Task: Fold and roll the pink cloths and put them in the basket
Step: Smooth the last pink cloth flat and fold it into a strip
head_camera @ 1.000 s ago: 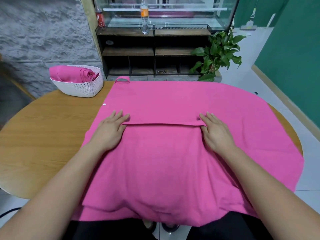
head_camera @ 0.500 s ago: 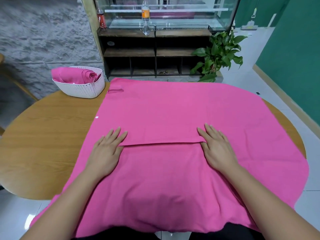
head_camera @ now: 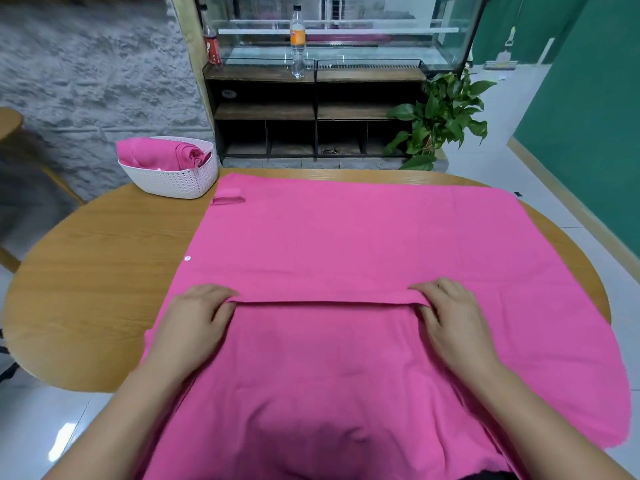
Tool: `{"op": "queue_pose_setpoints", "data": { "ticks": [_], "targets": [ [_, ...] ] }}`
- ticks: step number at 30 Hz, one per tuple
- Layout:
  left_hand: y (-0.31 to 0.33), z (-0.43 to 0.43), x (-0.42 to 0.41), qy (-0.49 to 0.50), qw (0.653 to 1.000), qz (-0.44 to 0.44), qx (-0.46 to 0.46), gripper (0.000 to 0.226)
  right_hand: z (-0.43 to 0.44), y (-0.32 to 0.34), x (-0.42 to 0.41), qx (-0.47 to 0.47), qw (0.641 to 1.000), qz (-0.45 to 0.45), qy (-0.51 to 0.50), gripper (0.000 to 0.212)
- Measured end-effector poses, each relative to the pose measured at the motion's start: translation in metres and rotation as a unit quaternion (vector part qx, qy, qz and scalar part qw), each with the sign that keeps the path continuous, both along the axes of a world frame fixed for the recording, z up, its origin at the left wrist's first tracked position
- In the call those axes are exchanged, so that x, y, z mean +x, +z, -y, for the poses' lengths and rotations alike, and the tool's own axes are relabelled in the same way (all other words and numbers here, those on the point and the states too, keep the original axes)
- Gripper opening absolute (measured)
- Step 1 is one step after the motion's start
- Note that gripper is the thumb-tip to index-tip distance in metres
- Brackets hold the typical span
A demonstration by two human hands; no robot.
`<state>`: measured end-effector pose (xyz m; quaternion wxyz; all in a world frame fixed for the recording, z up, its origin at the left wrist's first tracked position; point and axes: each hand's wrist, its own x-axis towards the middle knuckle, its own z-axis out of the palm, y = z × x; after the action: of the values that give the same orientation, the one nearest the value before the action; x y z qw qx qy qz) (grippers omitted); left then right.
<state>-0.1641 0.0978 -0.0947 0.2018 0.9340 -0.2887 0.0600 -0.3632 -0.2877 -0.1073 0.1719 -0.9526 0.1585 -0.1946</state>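
Cloth [head_camera: 346, 244] lies spread on the bench [head_camera: 97, 289], left hand [head_camera: 194, 320] and right hand [head_camera: 453, 320] each with a grip pinching its folded edge. An uneven pull may skew the roll, and the overhanging near part could drag it loose. Basket [head_camera: 166, 181] sits far left.

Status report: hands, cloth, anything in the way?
Left hand and right hand pinch the fold's ends. Pink cloth flat on table, not yet rolled. Nothing blocks the basket.

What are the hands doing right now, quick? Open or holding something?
Left hand: closed, gripping the folded edge of the pink cloth.
Right hand: closed, gripping the same folded edge.
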Motion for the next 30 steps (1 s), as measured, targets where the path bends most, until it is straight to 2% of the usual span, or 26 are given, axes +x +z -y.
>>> {"op": "queue_pose_setpoints", "data": {
  "ticks": [4,8,14,20,30],
  "targets": [
    [0.042,0.007,0.023,0.058,0.998,0.03,0.014,0.011,0.02,0.046,0.022,0.056,0.997,0.047,-0.002,0.027],
    [0.066,0.011,0.071,0.085,0.995,0.051,0.004,0.013,0.044,0.079,0.055,0.132,0.989,0.061,-0.012,0.023],
    [0.083,0.042,0.138,0.106,0.991,0.083,-0.015,0.013,0.082,0.095,0.116,0.169,0.981,0.075,-0.061,0.018],
    [0.085,0.087,0.203,0.118,0.99,0.08,-0.017,0.019,0.114,0.088,0.186,0.147,0.98,0.088,-0.104,0.023],
    [0.04,0.137,0.287,0.127,0.99,0.043,-0.035,0.007,0.162,0.029,0.262,0.095,0.98,0.016,-0.172,0.022]
  ]
}}
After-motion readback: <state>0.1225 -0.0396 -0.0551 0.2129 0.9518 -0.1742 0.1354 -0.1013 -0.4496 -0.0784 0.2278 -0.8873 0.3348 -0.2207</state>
